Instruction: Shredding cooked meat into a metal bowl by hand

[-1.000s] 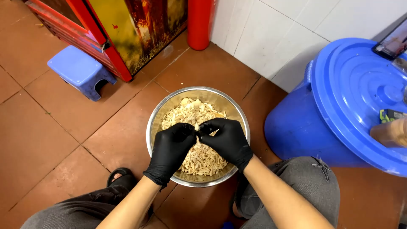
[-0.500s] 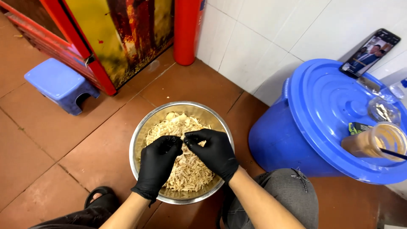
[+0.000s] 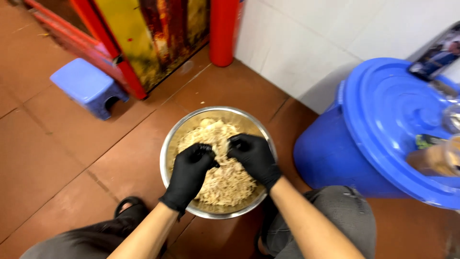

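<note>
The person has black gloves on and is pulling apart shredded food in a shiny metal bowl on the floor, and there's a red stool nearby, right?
Almost. The stool is blue, not red, as the head view shows. The rest holds: the left hand and right hand wear black gloves and work the shredded food in the metal bowl on the floor.

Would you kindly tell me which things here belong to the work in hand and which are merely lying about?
In hand:
- round steel bowl
- pale shredded food
- left hand in a black glove
- right hand in a black glove

Lying about:
- small blue plastic stool
- big blue lidded barrel
- propped phone
- red cylinder
</note>
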